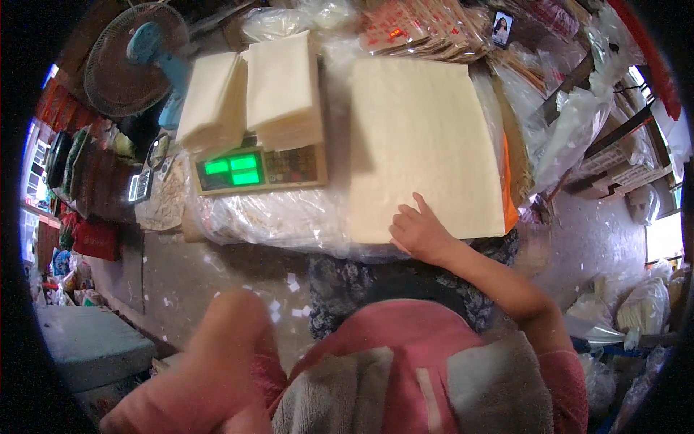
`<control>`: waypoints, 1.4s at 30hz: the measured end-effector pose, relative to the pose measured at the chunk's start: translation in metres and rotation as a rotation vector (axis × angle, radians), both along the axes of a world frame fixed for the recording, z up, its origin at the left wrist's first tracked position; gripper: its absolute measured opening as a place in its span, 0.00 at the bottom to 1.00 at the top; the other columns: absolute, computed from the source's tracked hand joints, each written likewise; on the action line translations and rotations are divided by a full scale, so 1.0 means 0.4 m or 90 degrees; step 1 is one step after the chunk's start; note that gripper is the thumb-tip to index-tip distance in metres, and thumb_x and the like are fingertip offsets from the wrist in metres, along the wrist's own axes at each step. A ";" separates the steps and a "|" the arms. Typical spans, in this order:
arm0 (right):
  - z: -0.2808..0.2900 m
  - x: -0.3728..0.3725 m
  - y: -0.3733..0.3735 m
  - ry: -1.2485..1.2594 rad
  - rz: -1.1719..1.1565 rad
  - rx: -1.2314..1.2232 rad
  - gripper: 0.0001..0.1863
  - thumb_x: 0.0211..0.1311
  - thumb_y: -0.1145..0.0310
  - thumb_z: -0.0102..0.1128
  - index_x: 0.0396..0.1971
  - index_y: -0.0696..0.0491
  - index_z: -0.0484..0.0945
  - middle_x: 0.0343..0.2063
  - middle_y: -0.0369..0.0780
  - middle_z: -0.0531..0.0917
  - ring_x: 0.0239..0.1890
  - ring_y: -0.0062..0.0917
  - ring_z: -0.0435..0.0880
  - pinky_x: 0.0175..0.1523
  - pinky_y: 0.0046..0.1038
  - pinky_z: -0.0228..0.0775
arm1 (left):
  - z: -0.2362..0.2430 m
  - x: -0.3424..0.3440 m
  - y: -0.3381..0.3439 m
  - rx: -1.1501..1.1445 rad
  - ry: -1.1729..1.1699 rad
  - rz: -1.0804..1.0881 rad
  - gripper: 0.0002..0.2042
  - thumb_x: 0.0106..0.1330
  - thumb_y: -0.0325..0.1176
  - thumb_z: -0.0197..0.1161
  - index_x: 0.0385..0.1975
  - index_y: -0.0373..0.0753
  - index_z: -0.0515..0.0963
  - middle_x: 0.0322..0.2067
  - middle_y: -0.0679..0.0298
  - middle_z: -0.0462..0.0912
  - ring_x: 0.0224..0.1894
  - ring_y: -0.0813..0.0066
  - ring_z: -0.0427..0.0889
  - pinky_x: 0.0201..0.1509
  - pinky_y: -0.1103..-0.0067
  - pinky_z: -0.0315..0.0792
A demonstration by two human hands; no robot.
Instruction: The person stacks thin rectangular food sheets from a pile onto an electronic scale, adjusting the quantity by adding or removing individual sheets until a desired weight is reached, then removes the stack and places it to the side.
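My right hand (416,228) lies on a large stack of flat cream sheets (419,137) at the centre right, fingers spread and slightly bent. My left arm (217,347) is a skin-coloured blur at lower left, off the table; its fingers cannot be made out. Left of the stack, two folded cream bundles (282,83) rest on a scale (293,170) with a green lit display. Crinkled clear plastic (275,217) lies beneath the scale, and an orange edge (510,188) shows beside the stack.
A fan (144,47) stands at upper left, near a calculator (139,184). Printed brown packets (426,29) and a phone (502,29) sit at the back. Plastic-wrapped bundles (643,311) are at right. A grey padded surface (87,340) is at left. Scraps litter the floor.
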State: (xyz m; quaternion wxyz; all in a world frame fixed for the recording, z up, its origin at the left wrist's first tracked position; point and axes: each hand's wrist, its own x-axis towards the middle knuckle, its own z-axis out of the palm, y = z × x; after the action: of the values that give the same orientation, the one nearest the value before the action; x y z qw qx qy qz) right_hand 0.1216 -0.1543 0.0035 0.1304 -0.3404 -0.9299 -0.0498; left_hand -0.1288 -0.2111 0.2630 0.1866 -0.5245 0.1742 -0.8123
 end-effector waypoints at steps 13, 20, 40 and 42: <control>0.102 0.013 -0.002 0.345 -0.201 -0.378 0.04 0.48 0.72 0.59 0.26 0.53 0.76 0.26 0.40 0.78 0.33 0.34 0.79 0.45 0.29 0.70 | -0.630 0.089 0.077 -1.113 0.620 0.043 0.09 0.55 0.20 0.60 0.36 0.36 0.77 0.35 0.59 0.81 0.33 0.74 0.81 0.36 0.77 0.76; 0.077 0.030 -0.021 0.245 -0.069 -0.141 0.09 0.47 0.71 0.63 0.30 0.54 0.76 0.29 0.42 0.78 0.35 0.36 0.77 0.41 0.35 0.68 | -0.654 0.162 0.124 -1.389 0.254 -0.498 0.30 0.61 0.24 0.62 0.62 0.34 0.57 0.43 0.59 0.74 0.46 0.73 0.75 0.47 0.78 0.75; 0.068 0.093 0.009 0.355 -0.200 -0.143 0.22 0.47 0.60 0.69 0.41 0.55 0.76 0.39 0.44 0.79 0.45 0.33 0.77 0.51 0.33 0.67 | -0.625 0.187 0.185 -0.925 0.786 0.514 0.12 0.56 0.41 0.56 0.33 0.42 0.81 0.39 0.64 0.82 0.58 0.59 0.69 0.69 0.54 0.43; 0.064 0.071 -0.031 0.022 -0.251 -0.236 0.30 0.56 0.62 0.58 0.59 0.52 0.63 0.61 0.42 0.65 0.66 0.35 0.59 0.66 0.47 0.50 | -0.651 0.224 0.202 -0.943 0.795 0.452 0.11 0.54 0.40 0.59 0.32 0.43 0.81 0.40 0.62 0.82 0.58 0.59 0.70 0.67 0.52 0.48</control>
State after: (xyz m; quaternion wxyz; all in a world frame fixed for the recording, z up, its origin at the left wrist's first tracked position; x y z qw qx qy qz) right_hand 0.1501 -0.1666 0.0292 0.0697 -0.5340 -0.8363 0.1029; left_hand -0.0391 -0.1301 0.0027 -0.0779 -0.8575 -0.4690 -0.1965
